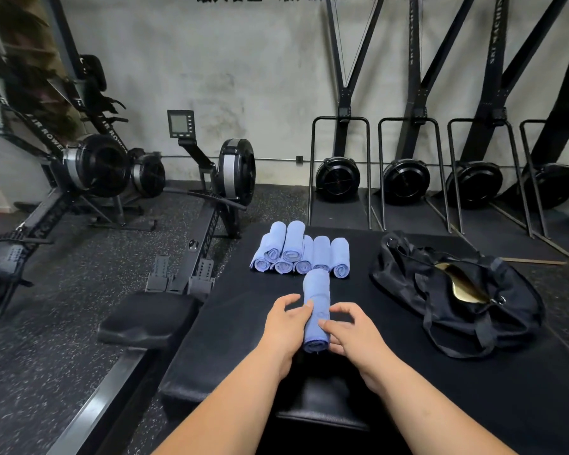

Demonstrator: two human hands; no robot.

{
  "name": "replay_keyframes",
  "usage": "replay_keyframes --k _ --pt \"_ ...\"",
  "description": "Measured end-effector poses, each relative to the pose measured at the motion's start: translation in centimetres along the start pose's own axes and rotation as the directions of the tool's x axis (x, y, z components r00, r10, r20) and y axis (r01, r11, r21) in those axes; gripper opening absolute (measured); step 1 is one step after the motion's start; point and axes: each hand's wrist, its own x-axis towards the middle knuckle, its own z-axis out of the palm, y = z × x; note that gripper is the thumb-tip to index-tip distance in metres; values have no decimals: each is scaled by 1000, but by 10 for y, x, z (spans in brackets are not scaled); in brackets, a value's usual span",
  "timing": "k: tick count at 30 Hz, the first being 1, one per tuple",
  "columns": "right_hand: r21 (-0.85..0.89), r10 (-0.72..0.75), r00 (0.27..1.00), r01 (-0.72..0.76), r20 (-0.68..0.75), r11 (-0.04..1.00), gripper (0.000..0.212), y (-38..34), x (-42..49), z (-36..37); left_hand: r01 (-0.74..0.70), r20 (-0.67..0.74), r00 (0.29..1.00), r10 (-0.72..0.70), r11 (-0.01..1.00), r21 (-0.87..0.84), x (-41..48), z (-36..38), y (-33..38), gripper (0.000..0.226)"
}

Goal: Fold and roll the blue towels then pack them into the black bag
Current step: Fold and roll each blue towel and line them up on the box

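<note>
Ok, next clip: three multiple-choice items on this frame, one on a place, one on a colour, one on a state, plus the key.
1. Where is the black bag relative to the pile of rolled towels? A left, B right, C on top.
2. The lining showing at the bag's opening is: A gold, B red, C white.
3. The towel between the hands is: A spread flat, B rolled, C in the bag.

Key: B, the bag lies right of the pile on the mat; A, a gold patch shows there; B, it is a roll touched by the left hand and right hand.
</note>
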Motion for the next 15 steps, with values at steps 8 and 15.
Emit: replay_keyframes --k 8,15 --pt "118 65 991 -51 -118 992 27 -14 52 -4 -121 70 992 109 969 216 43 -3 3 37" --pt "28 38 977 -33 -212 999 28 -25 118 -8 -249 103 967 233 775 581 83 -16 6 62"
